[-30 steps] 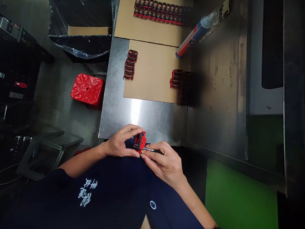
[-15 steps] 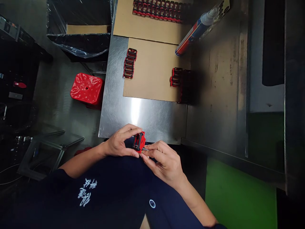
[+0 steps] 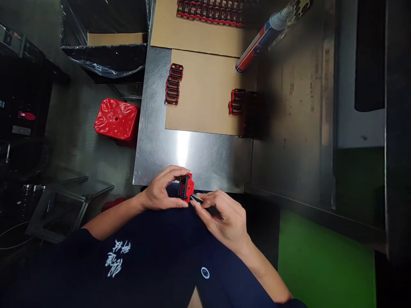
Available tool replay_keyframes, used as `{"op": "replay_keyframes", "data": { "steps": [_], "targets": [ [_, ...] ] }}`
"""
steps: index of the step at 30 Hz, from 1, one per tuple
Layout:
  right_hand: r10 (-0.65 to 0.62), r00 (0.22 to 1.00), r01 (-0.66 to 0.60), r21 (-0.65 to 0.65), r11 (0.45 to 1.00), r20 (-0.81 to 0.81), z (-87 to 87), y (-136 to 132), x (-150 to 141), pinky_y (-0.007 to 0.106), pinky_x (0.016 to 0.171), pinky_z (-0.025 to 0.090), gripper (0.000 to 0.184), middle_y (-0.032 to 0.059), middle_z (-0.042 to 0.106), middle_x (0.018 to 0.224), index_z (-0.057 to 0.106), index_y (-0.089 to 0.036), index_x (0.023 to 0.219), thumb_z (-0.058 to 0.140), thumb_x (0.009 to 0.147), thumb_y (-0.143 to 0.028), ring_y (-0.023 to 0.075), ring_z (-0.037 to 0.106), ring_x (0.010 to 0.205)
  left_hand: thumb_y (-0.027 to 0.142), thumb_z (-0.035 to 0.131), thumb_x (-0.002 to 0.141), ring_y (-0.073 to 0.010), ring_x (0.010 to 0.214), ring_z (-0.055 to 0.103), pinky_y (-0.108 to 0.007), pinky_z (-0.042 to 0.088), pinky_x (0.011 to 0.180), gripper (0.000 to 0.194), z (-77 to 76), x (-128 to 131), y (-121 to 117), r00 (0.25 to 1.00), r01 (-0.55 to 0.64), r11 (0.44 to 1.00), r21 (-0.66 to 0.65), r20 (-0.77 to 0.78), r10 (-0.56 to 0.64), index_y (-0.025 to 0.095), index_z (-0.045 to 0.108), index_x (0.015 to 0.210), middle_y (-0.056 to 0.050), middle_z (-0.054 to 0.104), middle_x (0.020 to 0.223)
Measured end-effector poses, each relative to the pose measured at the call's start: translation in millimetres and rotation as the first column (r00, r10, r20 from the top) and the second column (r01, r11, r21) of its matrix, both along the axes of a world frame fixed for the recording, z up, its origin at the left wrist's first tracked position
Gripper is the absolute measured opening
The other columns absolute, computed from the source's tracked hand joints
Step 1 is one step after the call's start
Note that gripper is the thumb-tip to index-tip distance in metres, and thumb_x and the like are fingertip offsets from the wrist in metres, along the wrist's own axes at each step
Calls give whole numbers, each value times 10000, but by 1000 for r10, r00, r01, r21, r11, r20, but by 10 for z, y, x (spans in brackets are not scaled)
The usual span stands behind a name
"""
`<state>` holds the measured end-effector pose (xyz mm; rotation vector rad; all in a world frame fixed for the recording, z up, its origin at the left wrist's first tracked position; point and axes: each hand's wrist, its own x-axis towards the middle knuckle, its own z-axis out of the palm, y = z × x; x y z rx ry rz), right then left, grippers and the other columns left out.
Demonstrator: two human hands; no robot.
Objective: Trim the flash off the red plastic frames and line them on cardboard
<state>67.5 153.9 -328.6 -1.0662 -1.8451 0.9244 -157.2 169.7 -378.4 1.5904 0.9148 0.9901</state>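
My left hand (image 3: 160,188) grips a small red-and-black plastic frame (image 3: 186,187) between thumb and fingers, above the near edge of the table. The frame is tilted, with its red side facing my right hand. In my right hand (image 3: 226,216) is a slim metal tool that looks like tweezers (image 3: 197,198), pinched between thumb and fingers. Its tip is at the lower right side of the frame; whether it touches cannot be made out. A column of similar red-and-black frames (image 3: 173,84) lies on the cardboard sheet (image 3: 205,94), with more frames (image 3: 236,102) at its right side.
Rows of such frames (image 3: 210,12) lie on a farther cardboard sheet (image 3: 192,38). A blue-and-red spray can (image 3: 257,47) stands at the right back of the steel table (image 3: 154,141). Left of the table are a red stool (image 3: 117,119) and a plastic-lined black bin (image 3: 105,55).
The frame in my left hand has turned, showing more of its red side. My right hand has shifted slightly right, and more of the metal tool shows.
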Motion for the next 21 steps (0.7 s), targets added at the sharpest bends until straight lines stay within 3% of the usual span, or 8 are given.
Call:
{"op": "replay_keyframes", "data": {
  "steps": [5,11,16,21],
  "targets": [
    [-201,977,189,-152,970,-71,-138,-9,32,294,663,569,205,33,667,827,594,-198,851,787,908,-232,190,697,763,236,855,760,-199,1134,669,-321,582,970,769,-8,-3,-21,949,7,960,-280,304,82,304,487,1431,-122,539,1385],
    [-380,919,337,-298,893,-102,-498,-16,42,345,793,575,251,20,647,806,603,-194,837,802,881,-340,228,708,881,305,847,768,-213,1120,683,-401,585,1011,841,-48,-65,-4,898,-17,938,-347,408,167,384,427,1493,-101,510,1453],
    [-468,883,427,-391,815,-11,-1131,10,65,339,752,575,389,88,704,934,613,-167,851,767,869,-524,206,686,813,362,853,757,-239,1132,692,-420,594,1004,813,-84,-63,6,906,-53,938,-343,379,190,374,457,1467,-113,510,1461],
    [-545,825,560,-340,755,150,-1925,52,164,326,659,537,490,119,710,940,623,-144,856,648,898,-631,177,624,661,352,841,774,-248,1167,681,-421,589,1014,808,-132,-27,106,907,-10,950,-313,398,140,368,444,1477,-114,509,1476]
  ]
}}
